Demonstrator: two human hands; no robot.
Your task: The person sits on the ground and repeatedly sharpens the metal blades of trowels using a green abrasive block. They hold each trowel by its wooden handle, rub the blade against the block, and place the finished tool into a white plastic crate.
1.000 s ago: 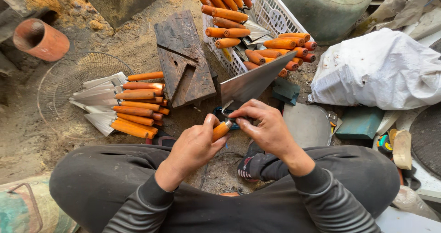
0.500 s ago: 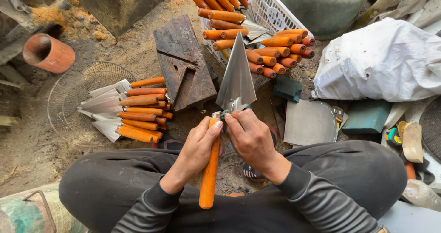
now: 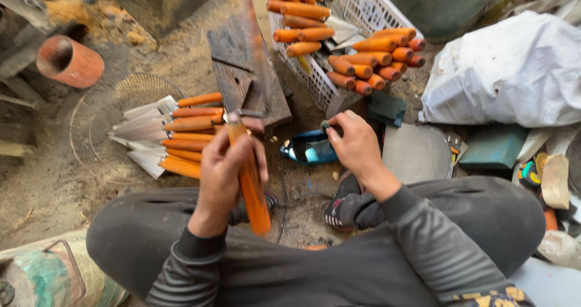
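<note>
At the bottom of the frame the person's knees, in dark trousers, spread wide over the dirt floor (image 3: 54,186). Just above them, left of centre, the left hand (image 3: 227,171) is closed around the orange wooden handle (image 3: 251,189) of a cleaver, fingers wrapped tight about its upper part; the handle's free end points down toward the lap, and the blurred blade (image 3: 254,52) rises from the fist toward the top of the frame. To the right, the right hand (image 3: 357,143) rests near the centre, fingers curled and pinching a small dark object (image 3: 325,125) at the fingertips; what it is cannot be told. Just left of that hand lies a small blue tool (image 3: 305,149) on the ground. Further left, beyond the left hand, a row of finished cleavers (image 3: 175,134) with orange handles lies on a round wire grille (image 3: 103,113). Behind the fist sits a dark metal block (image 3: 233,59). Toward the top, a white plastic basket (image 3: 363,4) holds more orange-handled knives (image 3: 357,56). At the upper left lies a rusty pipe stub (image 3: 69,62); at the right, a white sack (image 3: 514,71).
</note>
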